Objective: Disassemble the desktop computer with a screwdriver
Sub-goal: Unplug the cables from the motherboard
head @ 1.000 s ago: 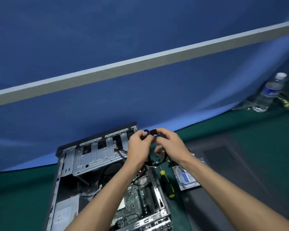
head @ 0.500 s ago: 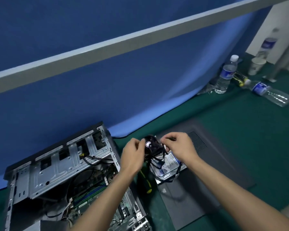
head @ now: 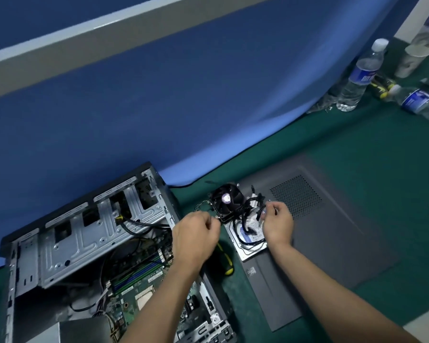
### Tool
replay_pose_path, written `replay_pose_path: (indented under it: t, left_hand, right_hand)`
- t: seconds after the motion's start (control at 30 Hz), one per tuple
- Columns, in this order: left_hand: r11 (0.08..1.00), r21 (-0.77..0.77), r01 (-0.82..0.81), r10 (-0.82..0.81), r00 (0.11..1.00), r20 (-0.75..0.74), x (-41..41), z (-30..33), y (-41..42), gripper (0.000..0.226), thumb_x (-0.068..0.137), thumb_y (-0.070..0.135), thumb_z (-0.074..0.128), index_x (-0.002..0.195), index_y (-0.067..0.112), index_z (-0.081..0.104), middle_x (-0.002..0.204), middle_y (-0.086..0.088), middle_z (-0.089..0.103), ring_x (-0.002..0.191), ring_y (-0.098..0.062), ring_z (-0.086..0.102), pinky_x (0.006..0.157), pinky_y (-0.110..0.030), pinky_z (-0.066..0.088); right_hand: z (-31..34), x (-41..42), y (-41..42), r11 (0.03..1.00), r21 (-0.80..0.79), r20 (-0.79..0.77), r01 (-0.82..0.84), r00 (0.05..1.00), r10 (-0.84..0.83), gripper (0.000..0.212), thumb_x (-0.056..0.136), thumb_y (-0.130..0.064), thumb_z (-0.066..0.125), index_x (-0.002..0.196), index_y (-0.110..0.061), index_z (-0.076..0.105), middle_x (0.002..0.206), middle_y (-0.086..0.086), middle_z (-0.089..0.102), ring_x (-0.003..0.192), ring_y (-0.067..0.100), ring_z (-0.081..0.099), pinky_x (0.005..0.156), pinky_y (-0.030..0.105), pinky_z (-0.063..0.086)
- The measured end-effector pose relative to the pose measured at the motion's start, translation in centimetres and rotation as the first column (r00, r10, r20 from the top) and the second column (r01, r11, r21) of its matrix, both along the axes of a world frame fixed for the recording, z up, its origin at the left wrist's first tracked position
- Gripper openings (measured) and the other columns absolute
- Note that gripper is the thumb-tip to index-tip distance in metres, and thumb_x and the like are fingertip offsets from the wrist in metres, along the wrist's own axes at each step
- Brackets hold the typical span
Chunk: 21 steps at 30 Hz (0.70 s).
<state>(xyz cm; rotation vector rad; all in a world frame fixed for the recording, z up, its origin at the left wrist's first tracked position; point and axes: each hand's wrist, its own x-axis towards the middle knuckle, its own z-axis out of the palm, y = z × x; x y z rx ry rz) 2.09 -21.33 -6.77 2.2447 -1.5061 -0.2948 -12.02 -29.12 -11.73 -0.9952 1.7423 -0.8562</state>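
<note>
Black cooler fan (head: 226, 200) rests on the hard drive (head: 250, 237) beside the open computer case (head: 89, 233); right hand (head: 278, 222) pinches its cables (head: 252, 210), left hand (head: 196, 237) loosely curled; best lay wires flat, clear of the screwdriver (head: 225, 259).

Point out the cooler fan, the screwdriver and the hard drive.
Cooler fan (head: 225, 199): head view, on its hub.
Screwdriver (head: 226, 259): head view, on its handle.
Hard drive (head: 251, 251): head view, on its metal edge.
</note>
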Motion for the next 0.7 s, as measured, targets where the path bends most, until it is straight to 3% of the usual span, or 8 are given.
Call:
replay_pose_path:
  t: [0.13,0.23,0.3,0.47,0.6,0.7]
  left_hand:
    - [1.000,-0.006,-0.012,0.012,1.000,-0.014,0.1,-0.2,-0.1,0.048,0.077,0.018,0.058,0.046,0.024,0.021,0.041,0.009,0.026,0.040,-0.004,0.029,0.045,-0.018,0.020]
    - [1.000,-0.011,-0.023,0.023,1.000,-0.015,0.2,-0.3,-0.2,0.047,0.077,0.018,0.056,0.045,0.023,0.021,0.041,0.008,0.025,0.040,-0.005,0.028,0.045,-0.019,0.021]
    - [0.999,-0.008,-0.031,0.031,0.999,-0.015,0.2,-0.3,-0.2,0.046,0.077,0.019,0.055,0.045,0.022,0.023,0.042,0.008,0.026,0.040,-0.006,0.029,0.045,-0.021,0.022]
    - [0.997,-0.075,-0.036,0.037,0.999,0.005,0.1,0.0,0.0,0.044,0.077,0.016,0.058,0.047,0.023,0.026,0.048,0.011,0.031,0.053,-0.011,0.037,0.051,-0.025,0.027]
    - [0.974,-0.223,-0.047,0.068,0.994,0.087,-0.1,0.6,0.4,0.035,0.075,0.009,0.062,0.049,0.018,0.040,0.051,0.010,0.034,0.056,-0.014,0.036,0.049,-0.028,0.030]
    - [0.955,-0.256,-0.150,0.167,0.985,0.046,-0.4,0.8,0.9,0.034,0.079,0.013,0.062,0.053,0.021,0.041,0.052,0.011,0.034,0.049,-0.010,0.035,0.045,-0.020,0.020]
  right_hand:
    - [-2.2,0.5,0.4,0.991,0.094,-0.156,-0.099,0.981,0.113,0.020,0.096,-0.015,0.046,0.086,-0.011,0.064,0.092,0.012,0.068,0.087,0.031,0.059,0.074,0.033,0.042]
    - [-2.4,0.5,0.4,0.958,0.107,-0.415,-0.265,0.864,0.285,0.023,0.094,-0.020,0.051,0.090,-0.016,0.073,0.099,0.010,0.065,0.098,0.032,0.052,0.085,0.035,0.040]
    - [-2.0,0.4,0.2,0.948,0.115,-0.514,-0.297,0.799,0.313,0.016,0.091,-0.021,0.057,0.093,-0.022,0.073,0.105,0.009,0.056,0.105,0.030,0.044,0.091,0.036,0.036]
    - [-0.6,-0.4,0.0,0.956,0.072,-0.463,-0.285,0.839,0.285,0.015,0.090,-0.024,0.060,0.103,-0.019,0.064,0.111,0.007,0.050,0.110,0.025,0.044,0.094,0.036,0.038]
    - [1.4,-0.1,0.7,0.949,-0.054,-0.374,-0.311,0.888,0.269,0.011,0.091,-0.020,0.054,0.100,-0.018,0.059,0.103,0.002,0.056,0.096,0.021,0.053,0.079,0.033,0.043]
    - [3.5,1.2,1.6,0.911,-0.130,-0.299,-0.391,0.892,0.340,0.005,0.089,-0.019,0.054,0.091,-0.022,0.056,0.089,-0.003,0.058,0.079,0.017,0.054,0.066,0.031,0.040]
